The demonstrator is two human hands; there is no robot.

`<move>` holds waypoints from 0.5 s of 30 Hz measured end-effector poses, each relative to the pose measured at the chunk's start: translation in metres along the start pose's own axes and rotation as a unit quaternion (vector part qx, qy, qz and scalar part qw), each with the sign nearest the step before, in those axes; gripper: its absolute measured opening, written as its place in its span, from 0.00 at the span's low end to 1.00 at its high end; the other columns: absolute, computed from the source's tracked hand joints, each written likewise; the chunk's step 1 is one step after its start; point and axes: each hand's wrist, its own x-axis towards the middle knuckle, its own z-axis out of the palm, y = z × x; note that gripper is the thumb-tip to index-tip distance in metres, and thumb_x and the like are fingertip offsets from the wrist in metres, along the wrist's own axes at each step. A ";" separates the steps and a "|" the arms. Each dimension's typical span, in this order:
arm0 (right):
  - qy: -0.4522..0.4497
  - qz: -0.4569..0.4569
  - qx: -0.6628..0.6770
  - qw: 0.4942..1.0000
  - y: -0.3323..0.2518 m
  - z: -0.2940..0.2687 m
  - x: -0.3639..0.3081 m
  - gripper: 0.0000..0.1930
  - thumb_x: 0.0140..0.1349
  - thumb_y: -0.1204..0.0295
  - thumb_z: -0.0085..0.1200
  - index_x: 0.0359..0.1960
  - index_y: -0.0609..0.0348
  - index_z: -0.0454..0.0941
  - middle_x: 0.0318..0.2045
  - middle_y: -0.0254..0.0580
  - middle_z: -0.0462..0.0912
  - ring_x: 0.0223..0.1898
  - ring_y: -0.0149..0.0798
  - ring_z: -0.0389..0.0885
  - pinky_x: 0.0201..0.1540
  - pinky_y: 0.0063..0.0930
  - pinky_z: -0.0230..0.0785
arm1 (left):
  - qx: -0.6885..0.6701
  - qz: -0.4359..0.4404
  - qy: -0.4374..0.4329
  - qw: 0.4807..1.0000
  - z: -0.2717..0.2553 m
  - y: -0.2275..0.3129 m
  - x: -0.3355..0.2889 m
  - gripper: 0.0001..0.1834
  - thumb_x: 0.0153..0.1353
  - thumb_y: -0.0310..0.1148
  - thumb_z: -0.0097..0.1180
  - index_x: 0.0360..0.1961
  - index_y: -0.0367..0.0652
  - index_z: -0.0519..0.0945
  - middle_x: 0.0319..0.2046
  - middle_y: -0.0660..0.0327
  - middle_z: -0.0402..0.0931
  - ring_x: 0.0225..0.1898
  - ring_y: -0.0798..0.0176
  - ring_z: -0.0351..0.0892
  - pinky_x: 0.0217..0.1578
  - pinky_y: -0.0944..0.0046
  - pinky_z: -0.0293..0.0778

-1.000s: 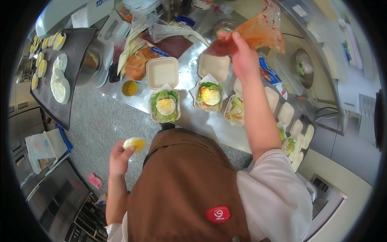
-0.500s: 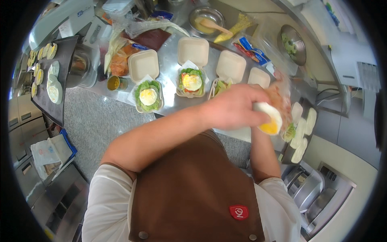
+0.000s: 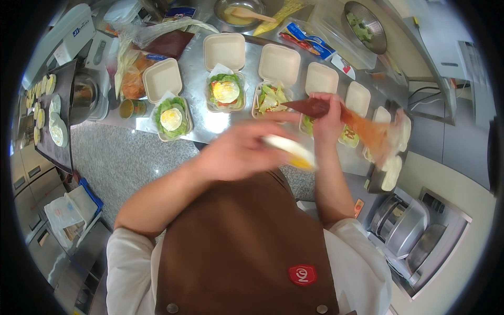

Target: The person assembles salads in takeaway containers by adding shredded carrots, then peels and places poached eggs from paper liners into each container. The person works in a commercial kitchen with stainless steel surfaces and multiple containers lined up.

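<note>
My left hand [image 3: 236, 152], blurred by motion, pinches a white, flat, oval piece with a yellow-orange part, like a fried egg [image 3: 289, 151], in front of the counter's edge. My right hand [image 3: 326, 113] grips a soft plastic bag [image 3: 365, 126] with orange-red contents; its dark red pointed end [image 3: 310, 107] sticks out to the left. Beyond my hands is an open box with shredded lettuce [image 3: 271, 98]. Left of it, one box holds lettuce and an egg-like round [image 3: 226, 91], and another holds a similar round [image 3: 171, 119] on lettuce.
More open boxes run right, one lid [image 3: 322, 79] among them. Pale oval pieces [image 3: 390, 173] lie at the right end. A dark tray [image 3: 63, 110] of yellow-and-white rounds stands far left. Behind are a metal bowl [image 3: 239, 18] with a wooden spatula and a colander [image 3: 366, 29] with greens.
My left hand has swung left and slightly down with the egg, off the right arm. The right hand and its bag now show. The whole view has shifted a little.
</note>
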 end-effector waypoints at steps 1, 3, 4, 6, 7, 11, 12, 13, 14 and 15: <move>0.015 0.014 0.015 1.000 0.003 0.002 0.005 0.20 0.77 0.59 0.46 0.35 0.64 0.78 0.36 0.47 0.87 0.39 0.39 0.85 0.50 0.32 0.76 | -0.043 -0.064 0.047 0.996 -0.018 -0.002 -0.023 0.15 0.65 0.21 0.61 0.53 0.40 0.83 0.60 0.49 0.77 0.66 0.56 0.73 0.60 0.57 0.75; 0.045 0.044 0.044 0.997 0.012 0.016 0.013 0.20 0.76 0.59 0.44 0.36 0.64 0.78 0.33 0.47 0.86 0.38 0.41 0.86 0.49 0.35 0.77 | -0.054 -0.091 0.200 0.974 -0.051 -0.028 -0.077 0.17 0.66 0.23 0.60 0.56 0.37 0.80 0.61 0.50 0.77 0.63 0.56 0.75 0.61 0.56 0.74; 0.070 0.053 0.044 0.995 0.015 0.022 0.017 0.21 0.76 0.59 0.45 0.31 0.64 0.78 0.30 0.48 0.86 0.35 0.41 0.85 0.47 0.35 0.77 | -0.064 -0.102 0.268 0.956 -0.064 -0.037 -0.102 0.18 0.67 0.25 0.59 0.57 0.36 0.79 0.61 0.50 0.76 0.62 0.56 0.76 0.62 0.55 0.73; 0.091 0.055 0.063 0.992 0.030 0.029 0.025 0.21 0.75 0.59 0.46 0.30 0.64 0.78 0.30 0.47 0.86 0.34 0.40 0.85 0.46 0.34 0.76 | -0.095 -0.106 0.368 0.919 -0.078 -0.044 -0.150 0.19 0.68 0.28 0.58 0.59 0.34 0.76 0.61 0.51 0.76 0.60 0.56 0.77 0.63 0.53 0.72; 0.099 0.058 0.073 0.991 0.036 0.033 0.027 0.21 0.75 0.59 0.46 0.29 0.63 0.78 0.30 0.47 0.86 0.34 0.40 0.85 0.46 0.33 0.76 | -0.109 -0.102 0.413 0.898 -0.083 -0.052 -0.174 0.20 0.69 0.29 0.58 0.60 0.34 0.75 0.62 0.51 0.76 0.60 0.56 0.77 0.64 0.53 0.71; 0.097 0.057 0.012 0.994 0.058 0.048 0.035 0.20 0.73 0.58 0.51 0.27 0.62 0.77 0.27 0.43 0.85 0.32 0.37 0.84 0.44 0.32 0.76 | -0.165 -0.082 0.491 0.851 -0.081 -0.063 -0.233 0.18 0.69 0.26 0.57 0.58 0.35 0.76 0.60 0.52 0.78 0.60 0.57 0.78 0.63 0.55 0.72; 0.079 0.053 0.002 0.996 0.055 0.053 0.035 0.21 0.73 0.59 0.51 0.26 0.61 0.77 0.27 0.41 0.84 0.32 0.36 0.83 0.43 0.31 0.74 | -0.172 -0.080 0.498 0.846 -0.077 -0.063 -0.239 0.18 0.69 0.26 0.57 0.58 0.35 0.75 0.60 0.52 0.78 0.60 0.56 0.78 0.63 0.55 0.73; 0.070 0.031 -0.031 0.997 0.059 0.055 0.036 0.21 0.73 0.59 0.51 0.25 0.61 0.77 0.27 0.40 0.84 0.32 0.35 0.82 0.43 0.31 0.74 | -0.178 -0.077 0.505 0.841 -0.076 -0.063 -0.243 0.18 0.69 0.26 0.57 0.59 0.35 0.75 0.60 0.52 0.78 0.60 0.56 0.78 0.63 0.54 0.73; 0.063 0.009 -0.064 0.996 0.066 0.056 0.038 0.21 0.73 0.59 0.50 0.25 0.60 0.77 0.27 0.39 0.84 0.32 0.35 0.82 0.43 0.31 0.73 | -0.183 -0.073 0.504 0.841 -0.075 -0.062 -0.244 0.18 0.69 0.26 0.57 0.58 0.35 0.75 0.60 0.51 0.78 0.60 0.56 0.78 0.63 0.54 0.73; 0.056 -0.014 -0.096 0.994 0.073 0.055 0.039 0.21 0.73 0.59 0.50 0.25 0.60 0.77 0.27 0.39 0.84 0.32 0.34 0.81 0.42 0.31 0.72 | -0.186 -0.069 0.501 0.842 -0.073 -0.060 -0.241 0.17 0.69 0.26 0.57 0.58 0.35 0.75 0.60 0.51 0.78 0.60 0.55 0.78 0.63 0.54 0.73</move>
